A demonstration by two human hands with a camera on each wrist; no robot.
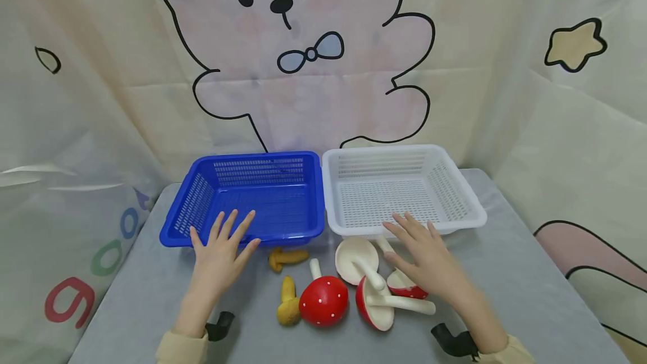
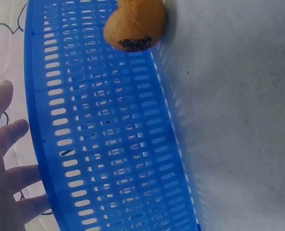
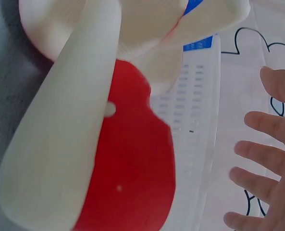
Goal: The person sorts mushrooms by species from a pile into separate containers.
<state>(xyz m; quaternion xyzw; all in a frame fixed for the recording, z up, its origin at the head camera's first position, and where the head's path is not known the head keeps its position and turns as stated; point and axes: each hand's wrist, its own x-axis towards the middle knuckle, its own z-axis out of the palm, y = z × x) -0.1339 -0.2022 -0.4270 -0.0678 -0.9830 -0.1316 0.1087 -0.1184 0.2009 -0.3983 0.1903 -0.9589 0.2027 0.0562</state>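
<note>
My left hand (image 1: 217,260) hovers with fingers spread at the front rim of the blue basket (image 1: 263,201), holding nothing. My right hand (image 1: 427,260), fingers spread and also holding nothing, is over the front of the white basket (image 1: 386,198). Between the hands lie toy mushrooms: a red white-dotted one (image 1: 323,302) cap up, a pale-gilled one (image 1: 351,257), a tipped red-edged one (image 1: 376,314), and another red one (image 1: 404,288) partly hidden by my right hand. Two yellow-brown mushrooms, one sideways (image 1: 290,257) and one upright in view (image 1: 288,302), lie nearer my left hand.
Both baskets stand side by side at the back of the grey table (image 1: 136,308). A printed curtain (image 1: 455,60) hangs behind and along both sides. Black wrist straps (image 1: 221,326) show below each hand.
</note>
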